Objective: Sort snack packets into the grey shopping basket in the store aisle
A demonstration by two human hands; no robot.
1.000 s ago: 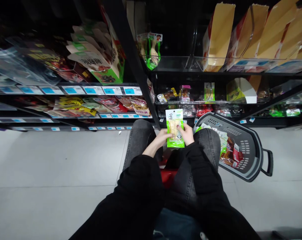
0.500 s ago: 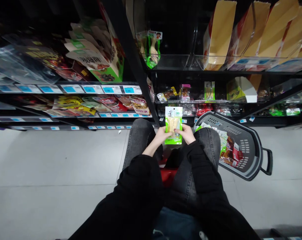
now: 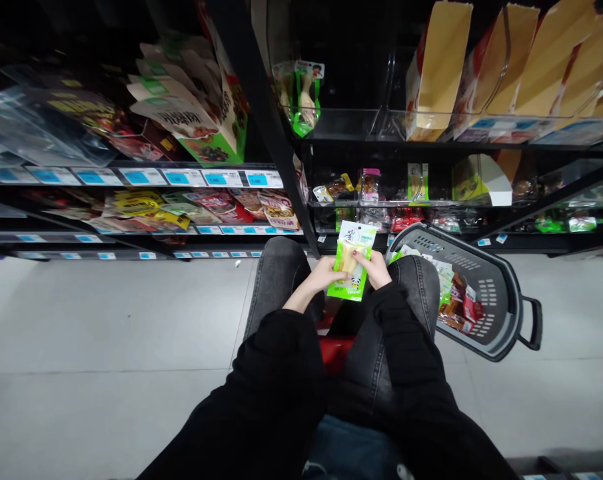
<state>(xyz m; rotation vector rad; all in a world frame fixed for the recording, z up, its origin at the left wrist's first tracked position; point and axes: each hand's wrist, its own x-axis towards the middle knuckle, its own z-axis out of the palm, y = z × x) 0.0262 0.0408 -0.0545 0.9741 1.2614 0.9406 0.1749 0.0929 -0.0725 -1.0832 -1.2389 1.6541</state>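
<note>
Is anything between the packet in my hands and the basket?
Yes: the right hand, gripping the packet, then the right knee, which hides part of the basket from view.

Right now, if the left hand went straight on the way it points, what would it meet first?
Beyond the packet it grips, the left hand would probably meet the right hand first, though depth is unclear.

Upper row of blue-and-white price tags (image 3: 223, 179), left: 1.00 readable on the rightmost few; those farther left too blurred. Held pouch (image 3: 351, 261): dark brush-style characters near its top, pale print on green at the foot, neither clear enough to read; white-and-green carton (image 3: 196, 120) on the left: bold dark characters, slanted, not decipherable from this angle.
</note>
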